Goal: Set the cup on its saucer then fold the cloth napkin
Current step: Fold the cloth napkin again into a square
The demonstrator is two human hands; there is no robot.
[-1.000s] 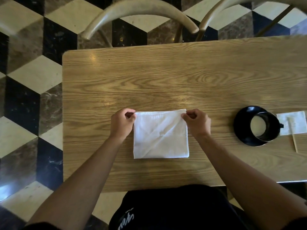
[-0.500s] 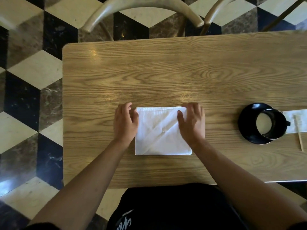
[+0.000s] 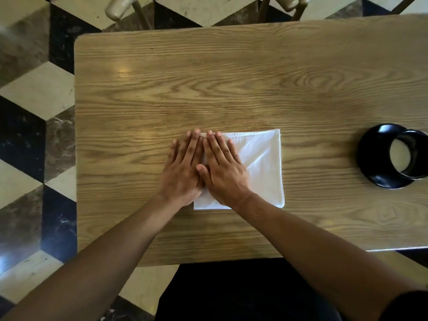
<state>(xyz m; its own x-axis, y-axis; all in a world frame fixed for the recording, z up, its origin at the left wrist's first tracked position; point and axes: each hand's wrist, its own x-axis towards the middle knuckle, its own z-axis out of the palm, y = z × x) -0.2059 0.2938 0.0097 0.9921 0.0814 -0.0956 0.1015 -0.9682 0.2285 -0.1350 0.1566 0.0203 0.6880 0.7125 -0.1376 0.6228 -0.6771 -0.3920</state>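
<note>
A white cloth napkin (image 3: 261,167) lies folded into a square on the wooden table (image 3: 231,77), near its front edge. My left hand (image 3: 183,167) and my right hand (image 3: 222,167) rest flat side by side on the napkin's left part, fingers straight and pointing away from me. The left hand lies over the napkin's left edge and partly on the table. Neither hand holds anything. A black cup (image 3: 414,156) stands on its black saucer (image 3: 372,158) at the right edge of the view.
Two pale chair backs (image 3: 118,5) stand beyond the table's far edge. The floor (image 3: 34,89) to the left has black, cream and brown tiles. My dark clothing (image 3: 231,293) is under the table's front edge.
My hands let go of the napkin's far corners, flattened, and came together on its left half. The view shifted left, so the cup sits nearer the right edge.
</note>
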